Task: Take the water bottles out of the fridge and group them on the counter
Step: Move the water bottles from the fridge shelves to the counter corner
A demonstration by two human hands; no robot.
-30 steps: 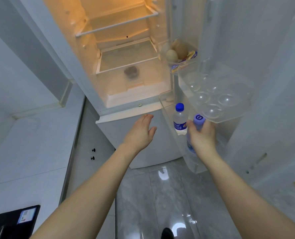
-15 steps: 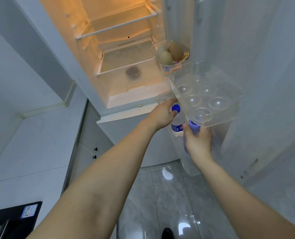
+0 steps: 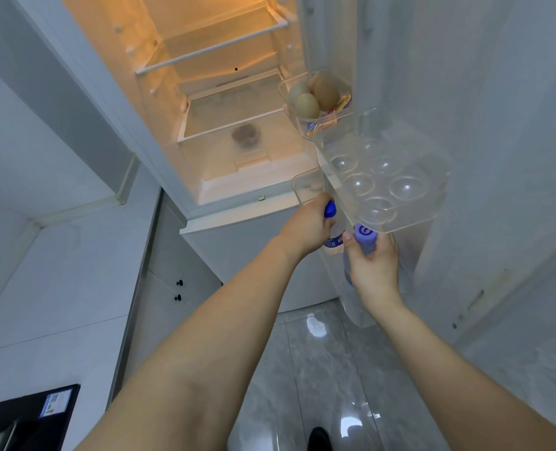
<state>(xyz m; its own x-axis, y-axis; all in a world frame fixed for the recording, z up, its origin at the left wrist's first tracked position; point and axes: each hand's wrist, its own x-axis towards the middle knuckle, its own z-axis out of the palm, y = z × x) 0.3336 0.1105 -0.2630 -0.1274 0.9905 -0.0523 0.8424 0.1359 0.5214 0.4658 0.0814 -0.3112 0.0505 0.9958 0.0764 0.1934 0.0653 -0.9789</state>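
Note:
Two water bottles stand in the lowest rack of the open fridge door (image 3: 498,157). My left hand (image 3: 306,227) grips the clear bottle with the dark blue cap (image 3: 330,210), its fingers wrapped round the neck. My right hand (image 3: 372,263) holds the bottle with the pale purple cap (image 3: 365,237) by its upper body. Both bottles are mostly hidden behind my hands and sit just under the clear egg tray (image 3: 384,180). The white counter (image 3: 58,271) lies to the left of the fridge.
The lit fridge interior (image 3: 224,102) holds glass shelves and a small dark item in the drawer. Eggs (image 3: 315,96) sit in the upper door bin. Cabinet doors with black knobs (image 3: 179,289) are below the counter. A black appliance (image 3: 26,418) occupies the counter's near corner. Grey tiled floor lies below.
My left hand reached right from mid-air to the blue-capped bottle and closed round its neck. My right hand kept hold of the purple-capped bottle.

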